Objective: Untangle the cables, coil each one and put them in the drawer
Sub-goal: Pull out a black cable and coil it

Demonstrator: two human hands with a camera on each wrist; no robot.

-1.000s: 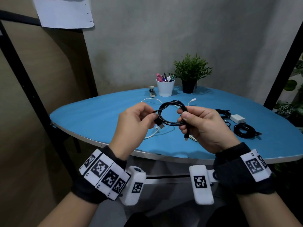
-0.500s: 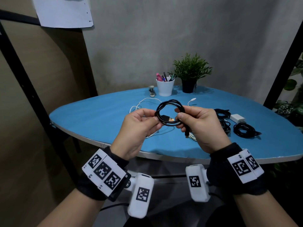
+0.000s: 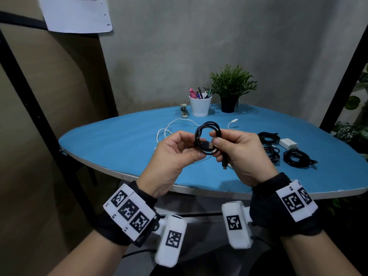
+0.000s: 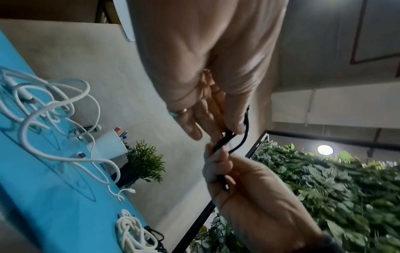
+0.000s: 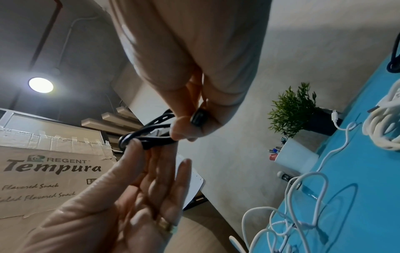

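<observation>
The blue table (image 3: 119, 140) carries everything not in hand. At its far edge stand a plant (image 3: 232, 86), a white cup (image 3: 200, 106) of pens and a stapler (image 3: 184, 112). A loose white cable (image 3: 173, 124) sprawls over the middle of the table behind the hands. To the right lie two black bundles (image 3: 298, 158) with a white charger (image 3: 288, 144) between and behind them. The right wrist view also shows a thick white coil (image 5: 385, 126) lying on the table.

Above the near edge of the table, clear of its surface, both hands hold a black cable (image 3: 208, 129) wound into a small ring. The right hand (image 3: 245, 156) pinches the ring's right side between thumb and forefinger; the loop rises above that grip, and one short tail with a small plug hangs below it. The left hand (image 3: 175, 154) holds the ring's left and lower side with its fingers curled, its thumb near the USB plug (image 3: 208, 145), which lies across the middle of the ring and points toward the right thumb. In the left wrist view the fingertips hide the plug, so whether the left grip is on the plug or only on the strands beside it is unclear.
</observation>
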